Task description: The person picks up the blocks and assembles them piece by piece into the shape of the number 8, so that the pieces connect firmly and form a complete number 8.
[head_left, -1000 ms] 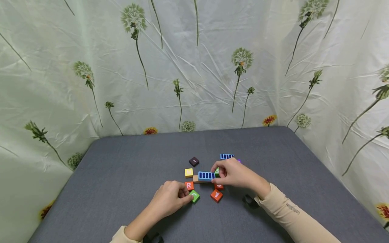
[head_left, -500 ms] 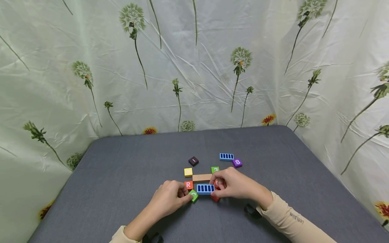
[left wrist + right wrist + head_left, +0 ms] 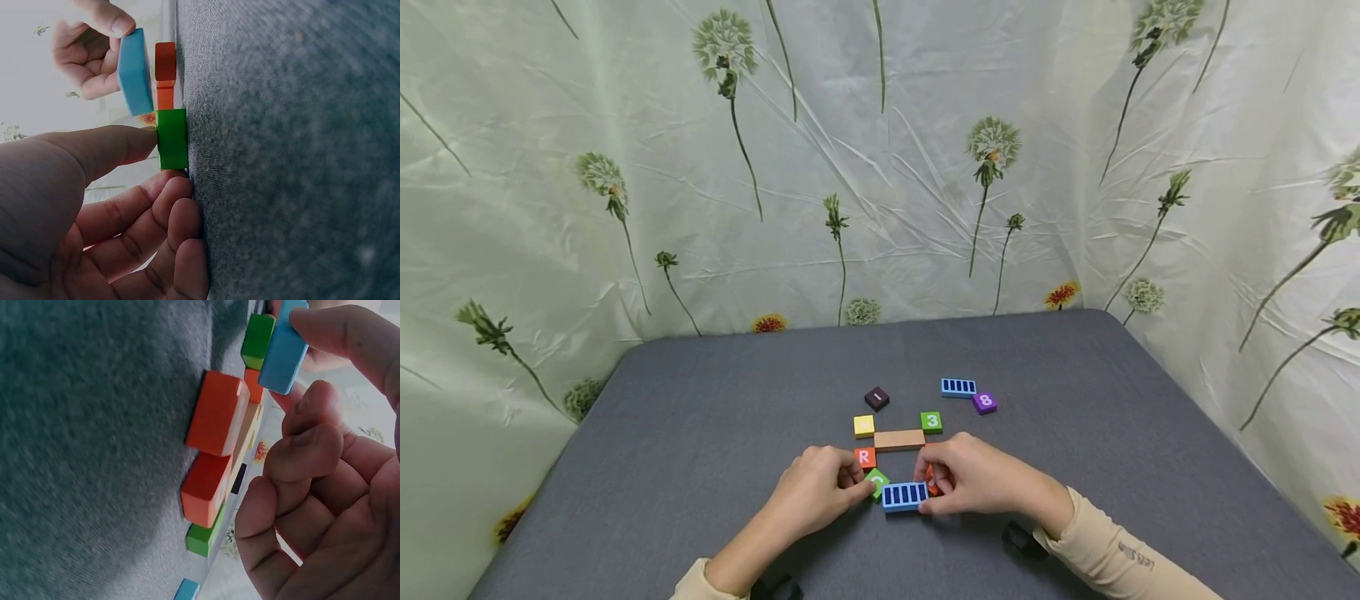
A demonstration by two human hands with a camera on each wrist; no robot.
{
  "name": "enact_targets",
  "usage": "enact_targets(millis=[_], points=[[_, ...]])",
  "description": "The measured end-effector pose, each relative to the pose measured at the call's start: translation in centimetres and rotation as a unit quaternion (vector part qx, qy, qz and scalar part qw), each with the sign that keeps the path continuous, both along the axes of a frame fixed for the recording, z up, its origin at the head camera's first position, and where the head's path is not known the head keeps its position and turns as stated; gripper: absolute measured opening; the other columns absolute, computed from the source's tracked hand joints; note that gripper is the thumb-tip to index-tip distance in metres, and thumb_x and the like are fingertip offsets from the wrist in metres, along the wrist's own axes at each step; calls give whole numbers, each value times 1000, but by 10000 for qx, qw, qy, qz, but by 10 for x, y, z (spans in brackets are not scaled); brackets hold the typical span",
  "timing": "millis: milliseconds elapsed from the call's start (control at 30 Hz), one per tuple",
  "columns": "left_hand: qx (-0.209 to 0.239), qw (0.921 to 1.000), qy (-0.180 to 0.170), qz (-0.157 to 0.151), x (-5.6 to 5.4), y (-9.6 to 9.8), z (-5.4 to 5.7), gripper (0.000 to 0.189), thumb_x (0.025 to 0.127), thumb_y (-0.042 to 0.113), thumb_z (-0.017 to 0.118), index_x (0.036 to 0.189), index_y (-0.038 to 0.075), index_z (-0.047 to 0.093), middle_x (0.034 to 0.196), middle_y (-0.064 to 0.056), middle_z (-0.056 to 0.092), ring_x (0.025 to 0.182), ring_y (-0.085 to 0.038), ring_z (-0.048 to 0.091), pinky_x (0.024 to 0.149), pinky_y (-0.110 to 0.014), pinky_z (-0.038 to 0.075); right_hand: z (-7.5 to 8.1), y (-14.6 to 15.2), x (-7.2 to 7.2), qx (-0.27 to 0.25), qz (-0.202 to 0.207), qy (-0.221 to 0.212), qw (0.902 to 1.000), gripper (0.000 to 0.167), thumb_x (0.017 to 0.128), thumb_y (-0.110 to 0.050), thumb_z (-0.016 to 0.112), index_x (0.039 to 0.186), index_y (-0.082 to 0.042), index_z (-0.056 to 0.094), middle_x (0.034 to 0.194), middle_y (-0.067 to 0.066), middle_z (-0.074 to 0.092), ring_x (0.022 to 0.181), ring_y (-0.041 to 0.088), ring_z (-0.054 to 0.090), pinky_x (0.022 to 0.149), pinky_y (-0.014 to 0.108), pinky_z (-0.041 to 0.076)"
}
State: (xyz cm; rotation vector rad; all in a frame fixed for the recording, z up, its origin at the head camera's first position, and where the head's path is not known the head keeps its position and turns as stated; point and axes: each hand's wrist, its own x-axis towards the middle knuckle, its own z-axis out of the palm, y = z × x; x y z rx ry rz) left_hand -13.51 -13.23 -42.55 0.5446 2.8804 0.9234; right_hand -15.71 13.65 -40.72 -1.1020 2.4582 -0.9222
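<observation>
In the head view my left hand [image 3: 823, 483] is low over the cloth, pinching a green letter block [image 3: 879, 477] between thumb and forefinger. The left wrist view has the thumb on top of that green block [image 3: 172, 139], which rests on the cloth. My right hand [image 3: 970, 477] grips one end of a long blue block [image 3: 905, 497] with a row of dark bars on its face. The blue block [image 3: 284, 353] is raised off the cloth, close in front of the green one. Two red blocks [image 3: 212, 412] sit under and beside the right fingers, partly hidden in the head view.
A plain wooden bar [image 3: 899, 440] lies between a yellow block [image 3: 864, 427], a green "3" block [image 3: 931, 422] and a red "R" block [image 3: 865, 457]. Farther back are a black block [image 3: 877, 398], a purple "8" block [image 3: 985, 403] and a second blue barred block [image 3: 958, 387].
My right hand has carried the blue block towards me, from over the wooden bar to the near side of the group, uncovering the bar. The left hand has stayed on the green block.
</observation>
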Motion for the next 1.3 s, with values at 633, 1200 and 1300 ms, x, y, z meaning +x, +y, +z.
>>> enact_targets(millis=[633,1200,1300], points=[[-20,10000,-95,13,-1,1,0,26,90,30,87,73,23,69,65,14,59,59,-2,48,56,-24,38,-2,-4,7,446,-28,64,9990,22,90,-24,88,103,-17,71,65,-19,48,57,-8,42,53,15,34],[58,9999,-92,-54,-1,-1,-1,26,91,31,86,73,23,69,65,14,59,58,-1,48,55,-24,37,-7,-8,7,392,-52,465,9981,18,91,-21,85,100,-16,70,66,-17,49,58,-9,42,54,15,35],[64,9999,-97,-58,-1,0,-1,26,91,31,86,73,23,69,65,14,58,58,-1,48,55,-24,38,-6,-8,7,400,-71,453,9981,18,92,-21,85,100,-16,71,66,-17,49,58,-9,42,54,15,35]])
